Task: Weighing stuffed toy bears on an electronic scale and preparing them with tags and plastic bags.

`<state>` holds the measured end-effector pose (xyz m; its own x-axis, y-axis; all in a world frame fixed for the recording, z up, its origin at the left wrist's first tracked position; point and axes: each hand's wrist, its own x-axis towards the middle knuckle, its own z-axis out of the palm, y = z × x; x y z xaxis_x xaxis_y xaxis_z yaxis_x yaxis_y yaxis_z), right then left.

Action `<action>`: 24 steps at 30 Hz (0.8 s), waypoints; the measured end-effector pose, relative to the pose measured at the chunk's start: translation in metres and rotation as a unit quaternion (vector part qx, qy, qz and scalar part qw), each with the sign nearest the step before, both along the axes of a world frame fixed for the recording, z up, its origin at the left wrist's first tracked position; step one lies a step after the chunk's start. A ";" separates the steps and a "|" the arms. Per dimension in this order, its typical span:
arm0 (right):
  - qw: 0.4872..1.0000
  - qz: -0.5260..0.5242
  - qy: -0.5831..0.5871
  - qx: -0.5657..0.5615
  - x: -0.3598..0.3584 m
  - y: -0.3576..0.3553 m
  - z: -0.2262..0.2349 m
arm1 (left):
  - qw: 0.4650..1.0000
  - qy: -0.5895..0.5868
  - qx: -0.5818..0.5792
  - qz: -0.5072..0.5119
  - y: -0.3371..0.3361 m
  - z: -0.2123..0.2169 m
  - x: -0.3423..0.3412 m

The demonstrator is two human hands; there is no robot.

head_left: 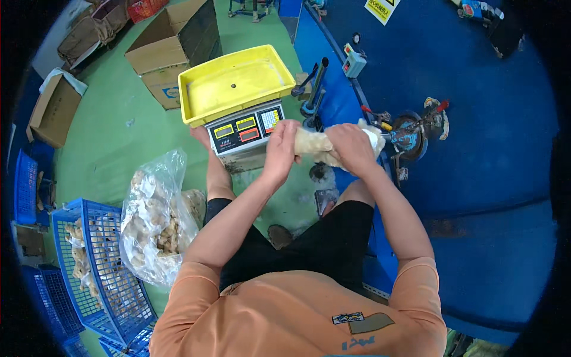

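Note:
A cream-coloured fluffy plush piece stretches between my two hands in front of the machine. My left hand is closed round its left end. Farther right, my right hand grips the same piece from above, and a white patch shows beside the fingers. The right end of the plush meets a metal nozzle that sticks out of the blue machine; whether it sits over the nozzle is hidden. Just beyond my left hand stands a digital scale bearing a yellow tray with a small brown spot in it.
A clear plastic bag full of plush pieces stands left of my legs, beside a blue plastic basket holding more. Cardboard boxes stand on the green floor. The blue machine panel fills the right side, with a small switch box.

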<state>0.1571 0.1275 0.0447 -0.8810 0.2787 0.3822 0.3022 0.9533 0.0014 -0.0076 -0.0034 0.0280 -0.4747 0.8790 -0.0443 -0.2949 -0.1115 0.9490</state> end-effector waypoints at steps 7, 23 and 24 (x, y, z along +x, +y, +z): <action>0.998 0.008 -0.007 0.065 -0.022 -0.024 0.000 | 0.996 0.033 -0.038 0.078 -0.017 0.003 -0.005; 0.945 -0.172 0.103 -0.260 -0.078 -0.046 0.024 | 0.971 -0.171 0.077 0.147 -0.028 -0.023 -0.029; 0.938 -0.237 0.081 -0.240 -0.066 -0.033 0.020 | 0.995 -0.063 0.055 0.061 -0.031 -0.022 -0.023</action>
<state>0.0909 0.0946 0.0649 -0.5555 0.7987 0.2313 0.6517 0.5909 -0.4755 -0.0308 -0.0344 0.0058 -0.5753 0.8178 -0.0180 -0.3892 -0.2543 0.8853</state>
